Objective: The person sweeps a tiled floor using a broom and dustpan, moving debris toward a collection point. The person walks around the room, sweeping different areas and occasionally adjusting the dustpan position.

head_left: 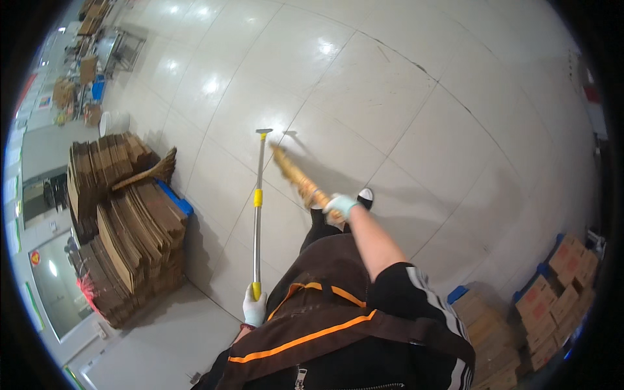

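Observation:
My left hand (255,306), in a white glove, is closed round the lower yellow grip of a long-handled scraper (259,234). Its silver pole runs away from me over the floor, with another yellow collar halfway and a flat grey blade at the far end. My right hand (340,205), in a pale glove, is closed on the near end of a long tan-yellow bundle (294,175). This bundle slants forward and left, its tip beside the scraper's far end. Ragged edges show on it, but motion blur hides its exact kind.
Stacks of flattened cardboard (140,221) stand at left, with a brown straw broom (153,171) lying across them and a blue edge (174,197) beside. Closed cartons (539,312) are piled at lower right. Pale tiled floor (364,97) stretches ahead; my shoe (366,196) shows on it.

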`<state>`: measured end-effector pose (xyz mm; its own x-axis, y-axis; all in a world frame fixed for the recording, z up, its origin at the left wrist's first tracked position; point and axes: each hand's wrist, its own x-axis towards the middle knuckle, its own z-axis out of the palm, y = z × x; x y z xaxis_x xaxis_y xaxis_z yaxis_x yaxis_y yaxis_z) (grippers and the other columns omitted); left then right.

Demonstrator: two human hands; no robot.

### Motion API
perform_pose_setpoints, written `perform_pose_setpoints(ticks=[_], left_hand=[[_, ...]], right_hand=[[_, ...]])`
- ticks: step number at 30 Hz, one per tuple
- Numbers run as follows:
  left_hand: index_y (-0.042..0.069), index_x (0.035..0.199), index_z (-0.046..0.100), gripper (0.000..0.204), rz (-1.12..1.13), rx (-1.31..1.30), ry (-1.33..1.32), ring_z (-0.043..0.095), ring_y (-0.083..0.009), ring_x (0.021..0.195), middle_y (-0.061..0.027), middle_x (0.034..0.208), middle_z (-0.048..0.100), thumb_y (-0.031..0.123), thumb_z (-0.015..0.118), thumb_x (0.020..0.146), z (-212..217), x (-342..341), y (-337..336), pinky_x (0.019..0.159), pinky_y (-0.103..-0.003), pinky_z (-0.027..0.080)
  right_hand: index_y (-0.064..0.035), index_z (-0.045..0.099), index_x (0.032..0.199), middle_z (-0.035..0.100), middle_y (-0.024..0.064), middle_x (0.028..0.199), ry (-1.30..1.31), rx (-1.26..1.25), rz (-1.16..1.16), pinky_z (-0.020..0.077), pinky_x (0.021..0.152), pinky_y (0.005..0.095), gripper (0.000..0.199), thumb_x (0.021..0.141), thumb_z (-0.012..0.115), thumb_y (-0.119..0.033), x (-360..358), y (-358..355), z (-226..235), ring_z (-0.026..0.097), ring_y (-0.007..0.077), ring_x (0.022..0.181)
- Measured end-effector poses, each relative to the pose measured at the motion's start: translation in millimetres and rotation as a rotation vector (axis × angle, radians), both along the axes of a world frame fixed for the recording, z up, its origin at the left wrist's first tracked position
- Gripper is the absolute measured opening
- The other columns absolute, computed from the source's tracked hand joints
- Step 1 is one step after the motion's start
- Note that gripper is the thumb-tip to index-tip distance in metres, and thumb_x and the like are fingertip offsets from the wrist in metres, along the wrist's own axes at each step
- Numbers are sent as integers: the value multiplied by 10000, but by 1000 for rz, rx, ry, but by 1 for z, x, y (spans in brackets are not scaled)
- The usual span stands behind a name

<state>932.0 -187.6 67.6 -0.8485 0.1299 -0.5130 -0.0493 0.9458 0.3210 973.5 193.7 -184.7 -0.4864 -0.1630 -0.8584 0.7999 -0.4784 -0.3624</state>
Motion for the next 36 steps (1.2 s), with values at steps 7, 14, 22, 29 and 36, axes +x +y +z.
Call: perform_pose_setpoints(ticks=[7, 14, 22, 29, 36], left_hand=[[59, 1208, 493, 512, -43, 20, 3, 633, -284, 898, -179, 978, 627, 182, 660, 740, -13, 18, 11, 770, -348, 491], [108, 1173, 532, 447, -198, -169, 63, 616, -364, 796, -189, 861, 635, 214, 626, 749, -2, -1, 39, 687, -425, 497], [163, 1174, 536, 419, -344, -72, 78, 605, -366, 790, -177, 863, 630, 205, 611, 764, -1, -45, 34, 680, -427, 486], [163, 1165, 536, 410, -466, 5, 152, 605, -360, 775, -165, 853, 633, 221, 608, 766, -9, -83, 26, 669, -433, 486], [92, 1161, 522, 398, -474, 326, 27, 627, -323, 779, -167, 840, 633, 208, 619, 793, -9, -110, 29, 674, -379, 495]], right_hand=[[-68, 360, 1306, 553, 121, 670, -138, 225, -207, 438, 394, 363, 705, 660, 642, -41, 127, 155, 54, 567, 201, 517], [-133, 329, 1369, 607, 195, 804, -22, 1079, 377, 488, 659, 420, 750, 660, 575, -126, 208, 153, 168, 598, 321, 693], [-168, 320, 1371, 628, 210, 824, -382, 1321, 444, 485, 707, 463, 685, 717, 519, -136, 198, 147, 147, 613, 375, 776], [-173, 315, 1371, 619, 224, 833, -370, 1359, 335, 474, 683, 476, 702, 701, 523, -143, 239, 94, 207, 598, 389, 764], [-144, 344, 1353, 634, 200, 863, -650, 1394, 317, 489, 708, 446, 665, 712, 516, -113, 221, 101, 197, 620, 358, 792]])
